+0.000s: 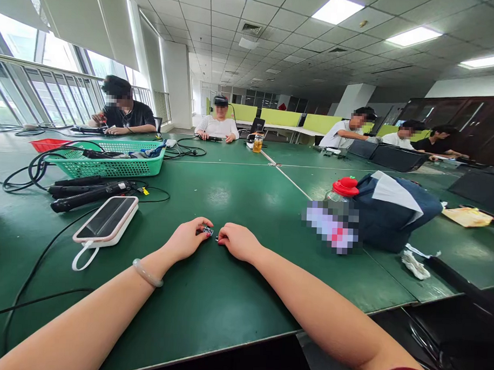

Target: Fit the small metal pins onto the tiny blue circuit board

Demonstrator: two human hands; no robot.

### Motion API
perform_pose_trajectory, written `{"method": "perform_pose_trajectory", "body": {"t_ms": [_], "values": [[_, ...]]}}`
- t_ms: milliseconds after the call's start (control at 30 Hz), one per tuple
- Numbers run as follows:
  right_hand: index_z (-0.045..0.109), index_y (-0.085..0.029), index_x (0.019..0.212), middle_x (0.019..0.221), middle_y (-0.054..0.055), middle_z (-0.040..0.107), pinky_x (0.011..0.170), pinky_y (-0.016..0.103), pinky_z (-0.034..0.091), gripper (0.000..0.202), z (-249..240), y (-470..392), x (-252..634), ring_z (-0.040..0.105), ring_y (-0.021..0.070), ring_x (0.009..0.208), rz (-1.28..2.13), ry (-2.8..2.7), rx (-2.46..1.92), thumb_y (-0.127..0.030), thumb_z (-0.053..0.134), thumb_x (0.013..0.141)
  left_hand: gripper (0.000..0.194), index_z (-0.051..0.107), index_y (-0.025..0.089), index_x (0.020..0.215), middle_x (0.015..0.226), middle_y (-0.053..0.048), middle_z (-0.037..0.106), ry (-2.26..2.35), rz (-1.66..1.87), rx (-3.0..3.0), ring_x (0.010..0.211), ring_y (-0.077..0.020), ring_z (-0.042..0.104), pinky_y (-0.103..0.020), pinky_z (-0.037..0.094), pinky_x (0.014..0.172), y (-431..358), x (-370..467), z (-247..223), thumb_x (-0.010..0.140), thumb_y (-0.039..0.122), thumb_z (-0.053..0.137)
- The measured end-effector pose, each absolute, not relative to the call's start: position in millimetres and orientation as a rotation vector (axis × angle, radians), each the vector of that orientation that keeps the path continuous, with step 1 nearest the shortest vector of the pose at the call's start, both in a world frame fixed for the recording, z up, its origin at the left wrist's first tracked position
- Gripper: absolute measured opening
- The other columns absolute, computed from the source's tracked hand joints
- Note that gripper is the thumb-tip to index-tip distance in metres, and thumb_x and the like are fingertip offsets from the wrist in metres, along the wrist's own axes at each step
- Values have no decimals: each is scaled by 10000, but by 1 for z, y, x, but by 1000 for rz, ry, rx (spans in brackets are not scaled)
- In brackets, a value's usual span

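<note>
Just above the green tabletop (210, 302), my left hand (187, 238) pinches a small dark, shiny piece (207, 230) that looks like a little circuit board. A pale bangle (147, 273) is on that wrist. My right hand (240, 241) is a short gap to the right, its thumb and fingers closed on a tiny dark part (217, 239). Most of this part is hidden by the fingertips, and its kind cannot be made out. The two hands are close together but apart. To the left lies a phone-like device (108, 218) with a white strap.
At left stand a green basket (144, 165) and a red tray (49, 145), with black rod-like tools (92, 195) and cables before them. At right are a red-lidded bottle (344, 187), a dark bag (385, 227) and crumpled tissue (415, 265). Several people sit around the table.
</note>
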State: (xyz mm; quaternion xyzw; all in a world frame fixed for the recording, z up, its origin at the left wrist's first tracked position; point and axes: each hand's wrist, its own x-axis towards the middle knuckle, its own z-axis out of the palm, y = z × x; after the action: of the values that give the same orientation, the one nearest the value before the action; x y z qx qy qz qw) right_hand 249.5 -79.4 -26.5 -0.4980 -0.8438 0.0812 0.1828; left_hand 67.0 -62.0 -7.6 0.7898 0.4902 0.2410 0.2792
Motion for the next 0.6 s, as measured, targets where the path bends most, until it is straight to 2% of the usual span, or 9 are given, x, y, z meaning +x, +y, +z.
{"method": "perform_pose_trajectory", "body": {"t_ms": [200, 433, 600], "values": [[624, -191, 783, 809, 10, 566, 655, 221, 361, 93, -29, -78, 250, 533, 121, 743, 221, -2369, -1446, -222, 560, 842, 243, 569, 241, 960, 832, 5, 670, 1331, 651, 2149, 779, -174, 624, -277, 454, 725, -61, 66, -10, 743, 323, 499], [601, -175, 831, 837, 28, 561, 615, 234, 352, 114, -31, -80, 250, 534, 128, 701, 35, -2469, -1404, -200, 493, 858, 231, 569, 243, 952, 816, 6, 661, 1334, 636, 2154, 769, -174, 617, -277, 447, 718, -62, 67, -8, 744, 319, 504], [586, -177, 834, 847, 24, 556, 640, 226, 364, 118, -30, -81, 250, 535, 126, 737, 60, -2413, -1422, -210, 481, 876, 225, 568, 246, 947, 795, 13, 655, 1348, 640, 2151, 747, -171, 610, -271, 440, 701, -63, 68, -6, 746, 327, 506]]}}
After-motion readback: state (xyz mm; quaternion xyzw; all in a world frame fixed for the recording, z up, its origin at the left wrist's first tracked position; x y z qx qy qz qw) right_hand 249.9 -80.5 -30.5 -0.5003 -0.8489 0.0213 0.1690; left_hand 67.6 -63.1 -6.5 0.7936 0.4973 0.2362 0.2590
